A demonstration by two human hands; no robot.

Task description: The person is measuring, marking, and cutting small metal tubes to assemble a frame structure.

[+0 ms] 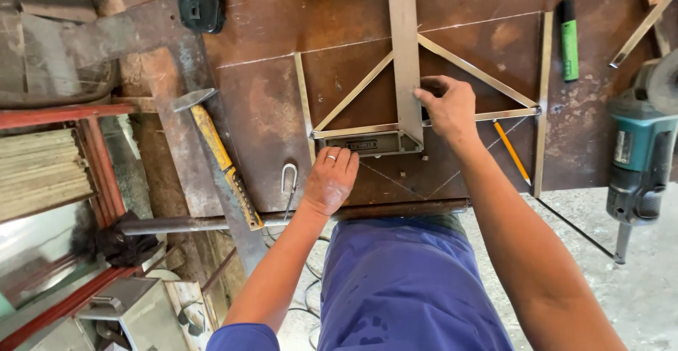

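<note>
Pressing down on a steel square (405, 61), both hands work over the rusty counter (268, 111). The left hand (330, 180) lies flat, fingers together, just below the square's thick base, its fingertips touching that base. The right hand (446, 105) pinches the square's long blade at its right edge, thumb toward the blade and fingers curled behind.

The square stands upright between the two hands, its blade running away from the person through the middle of a frame (424, 114) of thin metal strips. By the look of it, the layout is well along: a horizontal strip, two slanted strips meeting at the blade, and upright strips to the left and right of the hands are already laid out. Chalk lines cross the counter under them. I see no welds at the joints, so fixing seems left to do.

A pencil (511, 151) lies just right of the right hand. A hammer (220, 155) rests left of the left hand, with a small hook (289, 180) between them. A green marker (568, 39) sits up and right, and a grinder (639, 160) farther right.
</note>
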